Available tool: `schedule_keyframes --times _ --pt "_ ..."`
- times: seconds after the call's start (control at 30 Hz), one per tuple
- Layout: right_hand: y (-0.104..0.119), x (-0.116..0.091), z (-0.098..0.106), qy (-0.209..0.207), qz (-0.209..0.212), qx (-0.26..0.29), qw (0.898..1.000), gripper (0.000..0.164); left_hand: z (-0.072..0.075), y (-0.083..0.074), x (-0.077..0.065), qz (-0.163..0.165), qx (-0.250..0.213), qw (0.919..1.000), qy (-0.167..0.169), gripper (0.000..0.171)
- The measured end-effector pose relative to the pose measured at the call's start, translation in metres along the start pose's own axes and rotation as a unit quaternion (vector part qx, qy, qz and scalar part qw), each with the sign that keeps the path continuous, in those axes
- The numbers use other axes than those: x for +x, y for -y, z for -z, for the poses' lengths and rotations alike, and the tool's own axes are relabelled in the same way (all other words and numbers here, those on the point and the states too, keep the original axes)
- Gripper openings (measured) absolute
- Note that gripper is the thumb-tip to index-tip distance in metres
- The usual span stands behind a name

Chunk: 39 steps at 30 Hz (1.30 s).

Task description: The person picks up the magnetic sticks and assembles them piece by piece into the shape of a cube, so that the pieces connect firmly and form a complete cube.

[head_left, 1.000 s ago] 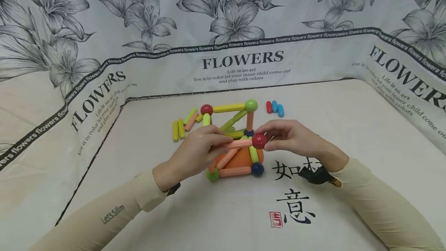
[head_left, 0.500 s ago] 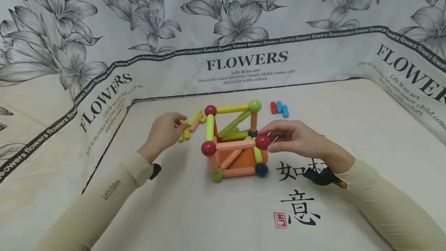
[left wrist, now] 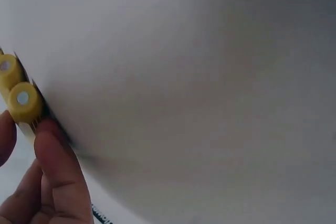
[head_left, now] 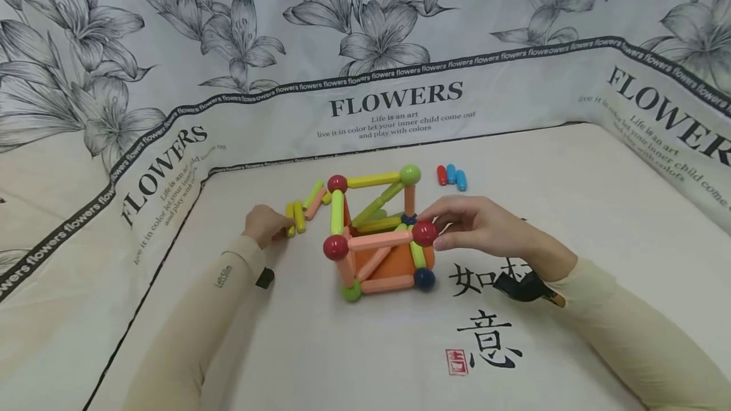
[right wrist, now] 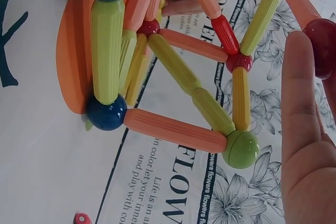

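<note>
Left fingers (left wrist: pixel 60 166) pinch a yellow rod (left wrist: pixel 23 106), partly hiding it; right fingers (right wrist: pixel 299 87) hold a red ball (head_left: pixel 424 233).

My left sleeve (head_left: pixel 197 303) reads "LetsSlim"; along the bench's (head_left: pixel 331 354) far edge, the cloth (head_left: pixel 485 103) says "FLOWERS" and "Life is an art"; 如 and 意 mark the bench.

Left wrist view looks dim, probably unfocused.

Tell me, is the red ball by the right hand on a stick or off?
On: the red ball touches the end of the pink stick, no gap showing.
</note>
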State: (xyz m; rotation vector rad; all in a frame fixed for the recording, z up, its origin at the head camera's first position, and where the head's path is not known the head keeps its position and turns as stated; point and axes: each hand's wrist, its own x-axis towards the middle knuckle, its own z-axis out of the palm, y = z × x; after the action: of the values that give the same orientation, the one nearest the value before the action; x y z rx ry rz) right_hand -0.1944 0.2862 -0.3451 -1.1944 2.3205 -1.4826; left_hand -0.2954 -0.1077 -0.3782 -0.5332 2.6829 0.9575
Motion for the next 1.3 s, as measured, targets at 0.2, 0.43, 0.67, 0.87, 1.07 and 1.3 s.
schedule_keyframes --times 0.2,0.43,0.67,0.87,1.07,1.3 --pt "0.001 0.0 0.003 -0.006 -0.008 -0.002 1.0 0.039 -0.006 0.001 0.003 0.053 -0.13 0.9901 -0.007 0.035" --pt "0.002 -0.001 0.005 -0.008 0.0 -0.009 1.0 0.037 -0.004 0.006 -0.005 -0.012 -0.096 0.9951 -0.021 0.041" --pt "0.004 -0.003 0.01 -0.01 0.005 -0.017 1.0 0.038 0.003 0.012 -0.018 -0.174 0.145 0.9712 -0.075 0.048" --pt "0.006 -0.002 0.011 -0.004 0.006 -0.012 1.0 0.039 -0.01 0.014 -0.022 -0.121 0.056 0.99 -0.047 0.053" --pt "0.006 0.0 0.007 -0.004 0.018 -0.015 1.0 0.037 -0.016 0.013 -0.027 -0.076 0.052 0.9944 -0.052 0.047" --pt "0.001 0.001 -0.002 0.001 0.028 0.005 1.0 0.036 -0.016 0.017 -0.026 -0.026 0.029 0.998 -0.05 0.046"
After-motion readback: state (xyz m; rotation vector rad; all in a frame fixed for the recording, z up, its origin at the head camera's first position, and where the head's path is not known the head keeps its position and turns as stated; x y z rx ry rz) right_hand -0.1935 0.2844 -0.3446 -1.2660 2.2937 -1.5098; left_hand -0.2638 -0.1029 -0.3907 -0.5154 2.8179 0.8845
